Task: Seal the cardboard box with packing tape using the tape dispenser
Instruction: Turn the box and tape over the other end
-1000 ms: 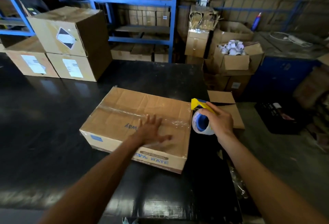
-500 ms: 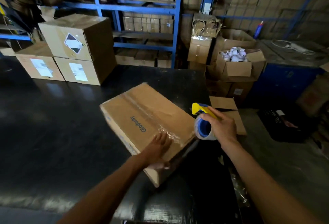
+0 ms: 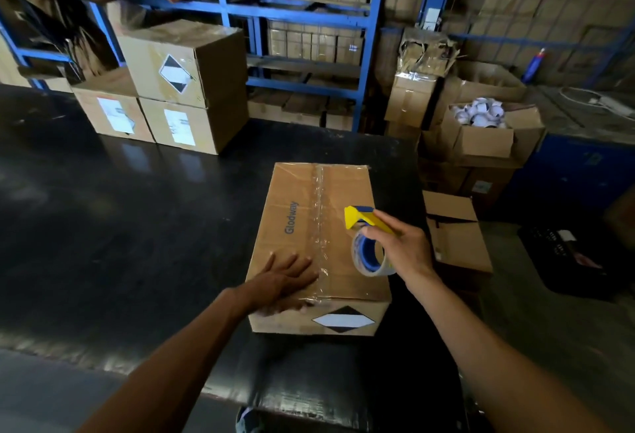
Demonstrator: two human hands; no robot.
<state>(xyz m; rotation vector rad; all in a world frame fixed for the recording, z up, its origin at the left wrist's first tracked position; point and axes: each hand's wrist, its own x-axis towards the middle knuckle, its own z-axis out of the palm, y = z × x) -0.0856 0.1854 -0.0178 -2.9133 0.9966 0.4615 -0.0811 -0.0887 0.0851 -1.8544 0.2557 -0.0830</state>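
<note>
Three stacked cartons (image 3: 178, 89) stand well behind the cardboard box (image 3: 319, 247), apparently unobstructed.

We have only one view, from a wide-angle camera on the person's head. It looks forward and down over the glossy black tabletop (image 3: 137, 226), close above both forearms, and faces the blue metal shelving (image 3: 364, 37) further behind. Straight lines bend near the edges.
</note>
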